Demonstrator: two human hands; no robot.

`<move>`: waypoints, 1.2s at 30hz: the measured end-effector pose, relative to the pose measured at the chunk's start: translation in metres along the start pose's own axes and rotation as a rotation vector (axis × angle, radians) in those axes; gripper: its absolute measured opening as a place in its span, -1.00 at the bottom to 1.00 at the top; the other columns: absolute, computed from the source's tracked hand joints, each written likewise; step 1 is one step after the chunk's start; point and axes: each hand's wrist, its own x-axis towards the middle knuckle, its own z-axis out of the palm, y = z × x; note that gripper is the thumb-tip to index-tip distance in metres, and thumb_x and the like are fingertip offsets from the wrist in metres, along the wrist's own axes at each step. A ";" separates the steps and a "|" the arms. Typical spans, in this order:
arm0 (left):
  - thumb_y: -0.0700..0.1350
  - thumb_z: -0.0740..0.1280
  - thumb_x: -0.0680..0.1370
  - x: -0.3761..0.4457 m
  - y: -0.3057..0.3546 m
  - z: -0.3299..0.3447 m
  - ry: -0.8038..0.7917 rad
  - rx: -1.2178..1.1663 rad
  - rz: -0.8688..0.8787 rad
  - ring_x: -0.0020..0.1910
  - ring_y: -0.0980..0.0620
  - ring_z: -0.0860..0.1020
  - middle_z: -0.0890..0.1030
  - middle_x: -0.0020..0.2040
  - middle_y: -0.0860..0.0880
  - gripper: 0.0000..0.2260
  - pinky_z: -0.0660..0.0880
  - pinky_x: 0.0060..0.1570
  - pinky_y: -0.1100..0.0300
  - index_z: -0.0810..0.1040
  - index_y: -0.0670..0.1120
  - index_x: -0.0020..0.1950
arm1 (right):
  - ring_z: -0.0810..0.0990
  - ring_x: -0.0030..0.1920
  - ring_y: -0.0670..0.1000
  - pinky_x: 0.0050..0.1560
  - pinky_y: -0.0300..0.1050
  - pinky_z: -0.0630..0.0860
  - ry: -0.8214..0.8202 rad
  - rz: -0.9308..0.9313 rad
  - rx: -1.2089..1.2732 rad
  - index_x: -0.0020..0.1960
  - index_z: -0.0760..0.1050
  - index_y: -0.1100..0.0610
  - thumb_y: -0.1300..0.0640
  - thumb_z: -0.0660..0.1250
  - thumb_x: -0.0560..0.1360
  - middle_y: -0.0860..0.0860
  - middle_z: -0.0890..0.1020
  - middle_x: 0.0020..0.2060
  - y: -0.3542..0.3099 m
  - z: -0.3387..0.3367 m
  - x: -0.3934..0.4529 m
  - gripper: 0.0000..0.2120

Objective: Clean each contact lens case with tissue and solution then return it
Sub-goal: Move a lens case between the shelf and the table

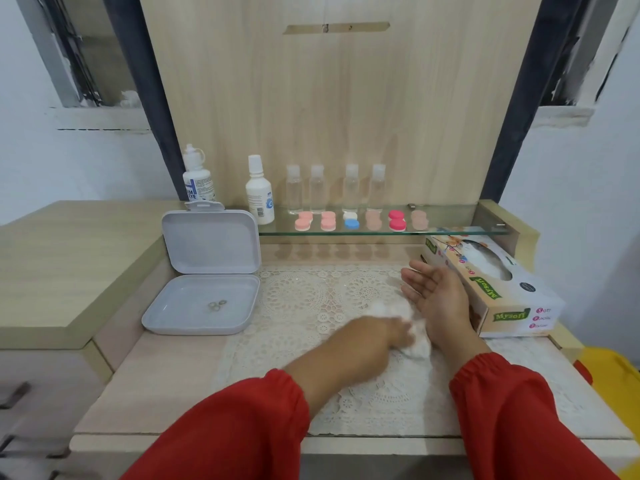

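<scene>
— At nine o'clock on the worktop, what is seen?

— An open white box is seen, with small rings lying in its tray. Behind it, two solution bottles are stood upright, and four clear bottles are lined up further right.

— Where are the contact lens cases?

— They are set in a row on the glass shelf at twelve o'clock, pink ones, a white-and-blue one and a red one. None is held.

— And the hands?

— The left hand is blurred; its fingers seem closed on the crumpled tissue, though the hold cannot be told for certain. The right hand is held palm-up just beside it, fingers straight and apart, nothing gripped. A tissue box is lain at three o'clock, touching nothing of the hand that can be made out.

— Which relation matters for the coming reach?

— The cases lie at twelve o'clock from both hands, well apart from them, with the row's long axis running left to right. The right hand is judged nearer and free, so a case would probably be fetched by it while the tissue is kept in the left.
</scene>
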 end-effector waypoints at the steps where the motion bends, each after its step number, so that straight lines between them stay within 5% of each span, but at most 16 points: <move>1: -0.44 0.15 0.50 -0.010 0.002 0.003 -0.027 -0.068 0.094 0.49 0.07 0.24 0.34 0.48 0.01 -0.46 0.14 0.48 0.13 0.43 -0.04 0.42 | 0.63 0.00 0.07 0.00 -0.09 0.54 -0.003 0.005 0.007 -0.01 0.57 0.23 0.11 -0.01 0.62 0.19 0.65 -0.07 0.000 0.000 0.000 -0.60; 4: -0.30 0.24 0.54 -0.038 -0.013 -0.009 -0.016 -0.193 0.086 0.39 0.15 0.38 0.49 0.36 0.03 -0.64 0.19 0.43 0.27 0.57 -0.04 0.28 | 0.63 0.01 0.07 0.01 -0.08 0.55 0.008 0.005 -0.003 -0.01 0.58 0.23 0.10 -0.02 0.62 0.18 0.66 -0.07 0.000 0.000 0.001 -0.59; 6: -0.20 0.24 0.58 -0.040 -0.038 -0.023 0.092 -0.117 -0.114 0.35 0.08 0.43 0.52 0.34 0.05 -0.69 0.25 0.40 0.21 0.58 0.01 0.27 | 0.64 0.01 0.07 0.02 -0.07 0.56 0.009 0.001 -0.015 -0.01 0.58 0.23 0.11 -0.01 0.62 0.18 0.66 -0.06 0.001 0.000 0.001 -0.60; 11: -0.36 0.13 0.52 -0.004 -0.087 -0.034 0.151 0.254 -0.560 0.29 -0.12 0.43 0.47 0.33 -0.10 -0.59 0.38 0.25 0.07 0.49 -0.13 0.33 | 0.65 0.02 0.07 0.03 -0.06 0.57 0.007 -0.001 -0.034 0.01 0.59 0.24 0.11 0.00 0.61 0.20 0.67 -0.04 0.001 0.000 0.001 -0.60; 15: -0.37 0.10 0.57 0.008 -0.046 -0.025 0.092 0.092 -0.354 0.45 -0.07 0.29 0.29 0.50 -0.08 -0.52 0.18 0.43 0.09 0.33 -0.12 0.47 | 0.65 0.02 0.09 0.00 -0.07 0.57 0.003 0.002 -0.043 0.02 0.58 0.26 0.15 0.03 0.58 0.21 0.67 -0.05 0.000 0.000 -0.001 -0.64; 19: 0.02 0.22 0.60 -0.028 -0.006 -0.024 0.017 -0.112 -0.173 0.38 0.10 0.38 0.44 0.41 0.04 -0.66 0.30 0.35 0.18 0.55 -0.13 0.28 | 0.63 -0.01 0.09 0.00 -0.09 0.56 -0.008 0.018 -0.071 0.03 0.57 0.28 0.21 0.07 0.55 0.20 0.65 -0.06 -0.001 0.001 -0.001 -0.69; 23: -0.13 0.38 0.52 -0.058 -0.020 -0.033 0.121 -0.211 -0.199 0.17 0.11 0.52 0.60 0.19 0.04 -0.78 0.39 0.15 0.31 0.63 -0.10 0.16 | 0.60 -0.11 0.06 -0.03 -0.10 0.54 -0.012 0.032 -0.161 -0.02 0.56 0.27 0.21 0.06 0.56 0.20 0.63 -0.07 -0.003 0.007 -0.003 -0.70; 27: -0.26 0.41 0.46 -0.074 -0.034 -0.041 0.322 -0.388 -0.361 -0.01 0.15 0.48 0.49 0.06 0.11 -0.70 0.43 -0.12 0.39 0.54 -0.03 0.15 | 0.60 -0.12 0.00 -0.13 -0.11 0.49 -0.070 0.024 -0.294 -0.08 0.58 0.14 0.14 0.13 0.57 0.11 0.66 -0.07 -0.010 0.025 -0.018 -0.75; 30: -0.27 0.46 0.43 -0.093 -0.036 -0.053 0.485 -0.604 -0.449 -0.08 0.16 0.56 0.61 -0.01 0.05 -0.82 0.46 -0.17 0.47 0.65 -0.10 0.01 | 0.61 -0.14 0.01 -0.14 -0.10 0.48 -0.171 -0.004 -0.265 -0.04 0.59 0.14 0.15 0.14 0.55 0.07 0.68 -0.11 -0.011 0.053 -0.046 -0.76; 36: -0.33 0.47 0.41 -0.185 -0.046 -0.095 0.726 -0.892 -0.553 -0.25 0.00 0.60 0.66 -0.24 -0.06 -0.84 0.55 -0.17 0.13 0.67 -0.06 -0.22 | 0.62 -0.19 0.01 -0.15 -0.12 0.51 -0.401 0.045 -0.147 -0.03 0.58 0.17 0.15 0.16 0.58 0.06 0.68 -0.19 0.007 0.130 -0.119 -0.78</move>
